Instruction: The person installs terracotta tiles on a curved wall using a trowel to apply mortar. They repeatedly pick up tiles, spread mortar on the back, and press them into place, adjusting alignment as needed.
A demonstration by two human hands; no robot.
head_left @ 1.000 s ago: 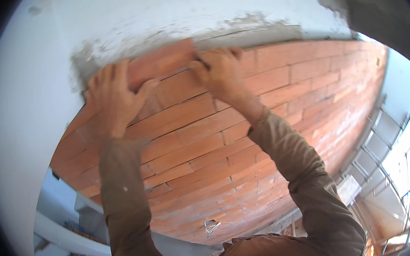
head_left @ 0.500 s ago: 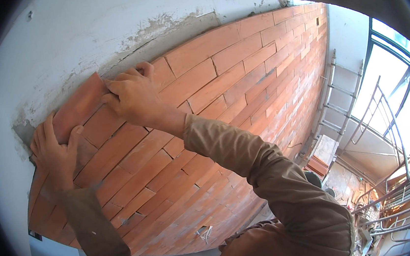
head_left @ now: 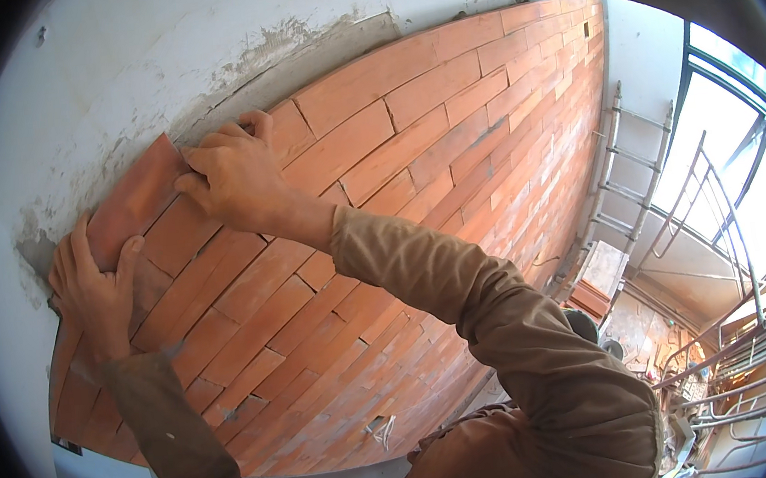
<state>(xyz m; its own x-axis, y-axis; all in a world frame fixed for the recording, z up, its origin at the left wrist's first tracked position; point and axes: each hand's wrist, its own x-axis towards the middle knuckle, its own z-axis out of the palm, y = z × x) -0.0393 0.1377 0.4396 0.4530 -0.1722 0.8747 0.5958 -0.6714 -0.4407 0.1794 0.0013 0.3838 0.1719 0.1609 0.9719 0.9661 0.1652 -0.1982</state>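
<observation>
A reddish-brown terracotta tile (head_left: 133, 200) lies along the upper left edge of the brick-patterned wall, tilted with its outer end raised against the grey mortar strip. My left hand (head_left: 93, 290) grips its left end, fingers on the upper side and thumb at the lower edge. At the tile's right end, my right hand (head_left: 237, 175) is closed, thumb and forefinger pinched by the tile's corner. Whatever those fingertips hold, if anything, is hidden. Rows of orange tiles (head_left: 340, 271) cover the wall under both forearms.
White plaster (head_left: 127, 70) with rough mortar patches borders the tiles. Wires (head_left: 383, 431) poke from an opening low in the tiled wall. A metal ladder-like frame (head_left: 631, 160) stands at the far right, beside stacked tiles (head_left: 589, 300), metal racks (head_left: 740, 398) and a window (head_left: 744, 158).
The view has shifted slightly, moving the scene a little left and up. Both hands keep their places at the tile's two ends, and the tile looks little changed against the wall.
</observation>
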